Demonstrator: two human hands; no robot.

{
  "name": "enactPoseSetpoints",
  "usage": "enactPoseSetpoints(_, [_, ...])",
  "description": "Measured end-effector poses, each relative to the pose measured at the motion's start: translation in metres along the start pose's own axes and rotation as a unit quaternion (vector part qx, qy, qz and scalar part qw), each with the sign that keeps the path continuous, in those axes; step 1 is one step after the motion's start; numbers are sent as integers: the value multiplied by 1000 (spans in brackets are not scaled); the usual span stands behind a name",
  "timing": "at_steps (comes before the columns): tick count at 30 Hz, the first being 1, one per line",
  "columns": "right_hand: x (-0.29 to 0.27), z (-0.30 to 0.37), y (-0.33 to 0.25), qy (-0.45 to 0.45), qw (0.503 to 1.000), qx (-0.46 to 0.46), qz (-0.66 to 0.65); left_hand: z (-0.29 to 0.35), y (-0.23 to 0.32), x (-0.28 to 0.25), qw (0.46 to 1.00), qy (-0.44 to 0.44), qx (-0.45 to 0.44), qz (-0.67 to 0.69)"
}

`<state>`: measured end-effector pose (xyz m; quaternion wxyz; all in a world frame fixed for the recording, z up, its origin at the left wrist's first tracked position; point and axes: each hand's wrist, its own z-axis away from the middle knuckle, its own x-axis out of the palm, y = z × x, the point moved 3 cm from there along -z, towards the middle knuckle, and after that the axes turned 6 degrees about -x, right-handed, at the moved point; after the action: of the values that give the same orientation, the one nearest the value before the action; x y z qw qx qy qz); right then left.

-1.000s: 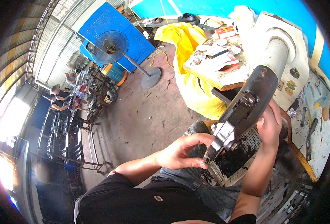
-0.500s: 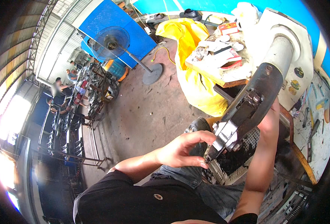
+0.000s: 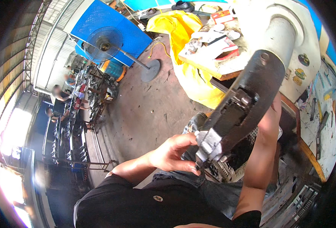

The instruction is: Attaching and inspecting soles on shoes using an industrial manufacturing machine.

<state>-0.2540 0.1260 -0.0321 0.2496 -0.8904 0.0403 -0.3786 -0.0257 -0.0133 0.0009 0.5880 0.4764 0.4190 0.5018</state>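
A dark, greasy metal machine arm (image 3: 265, 74) slants down toward me from a pale cylindrical neck (image 3: 281, 36). At its lower end is a silver metal block (image 3: 209, 143) with bolts and small dark parts. My left hand (image 3: 171, 154) comes in from the left, its thumb and forefinger bent around the block's left end in a pinch. The fingertips meet the metal there. On the other side, my right hand (image 3: 269, 116) reaches up behind the machine arm. Its fingers are hidden by the arm, so what they touch does not show.
Beyond the machine stands a cluttered worktop (image 3: 225, 70) with a yellow cloth or sack (image 3: 179, 28) hanging over its edge. A standing fan (image 3: 104, 45) is at the back, near a blue panel (image 3: 96, 17). People work at racks (image 3: 67, 140) to the left. Tools lie on a board (image 3: 323, 159) at right.
The whole view has shifted, so the machine arm looks larger and closer. My left hand keeps its place at the metal block, and my right hand remains behind the arm.
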Motion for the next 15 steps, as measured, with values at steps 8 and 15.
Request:
enactPoseSetpoints(8, [5,-10,0,-6,998,43,53,-17,5,1,998,-51,-22,5])
enactPoseSetpoints(15, [11,-12,14,-56,996,-52,40,-33,6,7,989,40,112,-86])
